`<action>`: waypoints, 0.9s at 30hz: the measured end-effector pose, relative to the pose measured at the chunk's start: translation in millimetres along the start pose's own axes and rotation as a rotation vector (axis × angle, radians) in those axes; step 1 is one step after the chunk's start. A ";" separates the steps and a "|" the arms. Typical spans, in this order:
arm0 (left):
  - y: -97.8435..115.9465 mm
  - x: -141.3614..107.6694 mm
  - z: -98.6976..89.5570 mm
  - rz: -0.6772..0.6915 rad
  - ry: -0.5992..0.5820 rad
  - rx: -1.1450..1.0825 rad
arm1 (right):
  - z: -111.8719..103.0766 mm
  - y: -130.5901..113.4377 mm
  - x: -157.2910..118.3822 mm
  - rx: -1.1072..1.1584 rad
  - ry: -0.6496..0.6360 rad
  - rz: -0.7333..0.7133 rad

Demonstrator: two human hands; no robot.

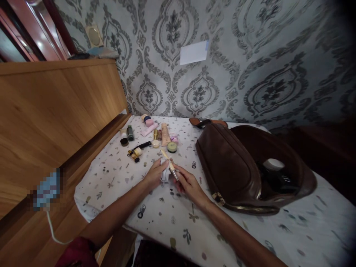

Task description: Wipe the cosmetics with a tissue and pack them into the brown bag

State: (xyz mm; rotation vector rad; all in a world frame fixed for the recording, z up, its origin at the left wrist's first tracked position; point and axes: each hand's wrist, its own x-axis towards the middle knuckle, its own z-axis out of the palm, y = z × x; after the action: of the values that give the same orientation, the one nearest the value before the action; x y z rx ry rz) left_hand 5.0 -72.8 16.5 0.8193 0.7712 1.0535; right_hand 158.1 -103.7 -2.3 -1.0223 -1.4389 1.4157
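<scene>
At a table spread with a printed white cloth [155, 207], you hold a slender cream-coloured stick [170, 166] with a silver lower end, slanted between your two hands just in front of a cluster of cosmetics. Your left hand [155, 174] is closed on a crumpled white wipe [165, 175], thumb bent over the top and fingers gathered, the wipe bunched against the stick; whether your left fingertips touch the stick itself, you cannot tell from this angle. Your right hand [188, 182] pinches the stick toward its silver end between thumb and forefinger, the remaining fingers curled beneath and partly blurred.

Just beyond the stick's upper end sits a round green-topped jar [172, 147], with a peach squeeze tube [165, 134] behind it. A black-handled brush [142, 145] lies to the left of them, and a dark green bottle [130, 132] stands farther left. To your right, an unzipped brown leather bag [226, 163] rests on the table.
</scene>
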 end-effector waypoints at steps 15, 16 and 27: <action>14.4 11.1 -9.6 0.054 0.250 -0.137 | 0.7 -15.2 -4.6 0.031 -0.100 0.102; 14.1 12.4 -10.8 0.058 0.262 -0.139 | 0.8 -15.8 -4.8 0.026 -0.100 0.092; 15.5 17.1 -20.3 0.116 0.271 -0.081 | 0.6 -18.6 -5.5 0.043 -0.169 0.109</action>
State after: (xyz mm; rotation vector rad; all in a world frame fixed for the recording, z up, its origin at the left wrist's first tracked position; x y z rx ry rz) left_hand -13.8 -48.4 17.5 0.6651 0.9105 1.3095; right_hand 159.4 -109.6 16.1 -0.9857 -1.4847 1.6385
